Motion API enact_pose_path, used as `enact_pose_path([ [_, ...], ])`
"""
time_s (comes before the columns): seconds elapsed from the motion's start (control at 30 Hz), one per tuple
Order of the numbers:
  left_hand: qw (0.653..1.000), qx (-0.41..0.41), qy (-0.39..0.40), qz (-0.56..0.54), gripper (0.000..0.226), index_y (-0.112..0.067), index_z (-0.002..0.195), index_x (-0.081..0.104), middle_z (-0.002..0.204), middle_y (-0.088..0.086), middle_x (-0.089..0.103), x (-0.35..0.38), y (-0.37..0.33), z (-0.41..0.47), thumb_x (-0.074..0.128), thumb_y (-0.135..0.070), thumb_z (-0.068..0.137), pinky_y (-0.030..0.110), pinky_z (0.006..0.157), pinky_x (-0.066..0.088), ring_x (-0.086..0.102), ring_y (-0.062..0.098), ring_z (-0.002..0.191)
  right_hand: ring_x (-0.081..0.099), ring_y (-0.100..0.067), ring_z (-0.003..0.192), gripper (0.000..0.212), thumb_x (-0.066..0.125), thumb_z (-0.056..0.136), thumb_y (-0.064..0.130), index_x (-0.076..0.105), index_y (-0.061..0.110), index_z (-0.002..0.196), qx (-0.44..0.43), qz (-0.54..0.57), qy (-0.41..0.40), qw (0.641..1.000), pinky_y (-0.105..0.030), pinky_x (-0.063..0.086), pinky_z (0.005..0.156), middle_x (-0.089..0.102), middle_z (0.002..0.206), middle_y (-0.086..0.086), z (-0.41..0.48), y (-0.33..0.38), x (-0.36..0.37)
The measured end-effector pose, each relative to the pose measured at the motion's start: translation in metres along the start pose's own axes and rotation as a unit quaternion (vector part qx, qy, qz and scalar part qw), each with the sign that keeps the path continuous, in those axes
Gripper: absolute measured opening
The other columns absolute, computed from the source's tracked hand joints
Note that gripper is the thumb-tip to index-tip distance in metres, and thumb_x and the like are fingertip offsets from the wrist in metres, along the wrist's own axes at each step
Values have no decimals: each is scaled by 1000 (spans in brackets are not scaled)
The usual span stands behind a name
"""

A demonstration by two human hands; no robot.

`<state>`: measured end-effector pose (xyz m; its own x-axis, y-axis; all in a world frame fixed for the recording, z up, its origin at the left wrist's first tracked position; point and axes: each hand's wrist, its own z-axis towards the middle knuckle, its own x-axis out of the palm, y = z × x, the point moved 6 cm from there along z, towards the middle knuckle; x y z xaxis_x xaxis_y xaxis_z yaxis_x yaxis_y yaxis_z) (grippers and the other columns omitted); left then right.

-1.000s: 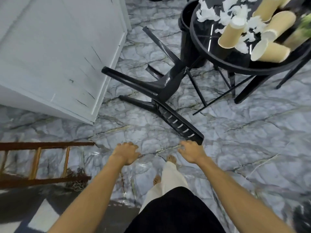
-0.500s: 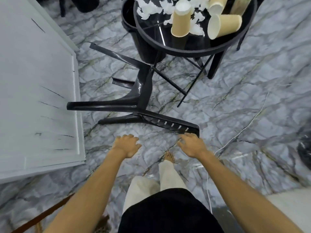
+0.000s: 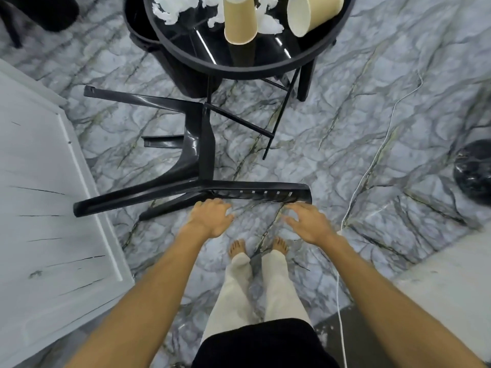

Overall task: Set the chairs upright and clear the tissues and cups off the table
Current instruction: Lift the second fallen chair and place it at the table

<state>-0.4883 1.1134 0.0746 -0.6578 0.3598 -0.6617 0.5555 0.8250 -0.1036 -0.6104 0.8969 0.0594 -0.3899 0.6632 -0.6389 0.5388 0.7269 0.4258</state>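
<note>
A black plastic chair point(image 3: 196, 160) lies tipped on its side on the marble floor, its slatted backrest nearest me. My left hand point(image 3: 210, 217) reaches to the backrest's near edge with fingers spread, holding nothing. My right hand point(image 3: 308, 223) hovers just below the backrest's right end, fingers spread and loose. Beyond the chair stands a round black glass table point(image 3: 239, 69). On it are an upturned tan paper cup point(image 3: 240, 19), a second cup point(image 3: 310, 13) lying on its side, and crumpled white tissues point(image 3: 172, 9).
A white cabinet point(image 3: 45, 208) fills the left side, close to the chair legs. A black bin point(image 3: 170, 57) stands behind the table. A white cable point(image 3: 372, 160) runs across the floor on the right, past a dark round object point(image 3: 473, 168).
The view has swung and come closer over the chair. Both hands have moved forward to the backrest, and their fingers have spread.
</note>
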Motion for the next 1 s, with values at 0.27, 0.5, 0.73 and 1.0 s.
enact_pose_path([
  [0.27,1000,5,-11,-20,52,-27,148,38,156,2,35,10,-13,83,32,-49,101,45,114,25,35,27,141,39,-25,136,48,50,97,38,49,15,139,2,0,-15,1000,-42,39,106,47,146,-6,71,-37,0],
  [0.5,998,-7,-55,-37,54,-25,151,33,158,3,31,39,-22,176,32,-49,102,45,117,21,30,27,144,42,-28,130,48,51,96,41,49,17,137,-12,-21,-34,999,-47,41,102,51,139,-6,152,-78,21],
  [0.73,996,22,-71,-40,53,-25,146,38,154,2,38,84,-29,248,33,-52,101,46,117,19,32,25,142,46,-27,127,46,53,94,43,50,21,135,-5,-35,-42,998,-49,38,103,54,136,-2,205,-117,49],
  [1.0,987,40,-127,-89,51,-27,139,46,140,-1,51,100,-27,266,39,-55,98,41,116,18,43,22,132,51,-29,115,42,67,90,32,59,18,128,-32,67,-60,995,-37,42,97,62,122,-7,225,-133,64],
])
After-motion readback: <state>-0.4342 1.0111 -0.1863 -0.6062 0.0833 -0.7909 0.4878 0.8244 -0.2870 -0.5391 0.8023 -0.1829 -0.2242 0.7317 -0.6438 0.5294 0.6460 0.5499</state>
